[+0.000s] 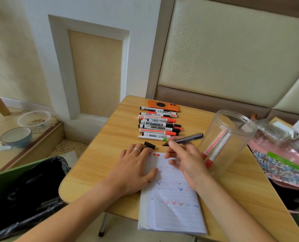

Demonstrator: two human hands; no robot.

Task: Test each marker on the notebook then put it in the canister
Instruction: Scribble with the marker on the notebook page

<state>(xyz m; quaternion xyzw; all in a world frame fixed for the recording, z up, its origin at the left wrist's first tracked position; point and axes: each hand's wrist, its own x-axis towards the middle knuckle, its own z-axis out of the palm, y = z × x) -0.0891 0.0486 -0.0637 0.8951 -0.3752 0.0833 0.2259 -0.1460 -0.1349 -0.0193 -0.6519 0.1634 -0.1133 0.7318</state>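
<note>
A lined notebook (169, 205) lies open on the small wooden table (101, 165), its page dotted with red and blue check marks. My left hand (133, 170) presses flat on the page's left edge, fingers straight. My right hand (185, 159) pinches an uncapped dark marker (185, 139), tip pointing left just above the notebook's top edge. Its black cap (149, 145) lies on the table by my left fingertips. A clear plastic canister (232, 130) stands to the right with two red-capped markers (213, 152) inside. Several markers (158, 125) lie in a stack behind the notebook.
An orange phone (163, 105) lies beyond the marker stack. A pink bag, clear plastic and a patterned sheet (281, 163) crowd the table's right side. A green bin with a black liner (26, 186) stands at the left. Two bowls (16, 137) sit on a low ledge.
</note>
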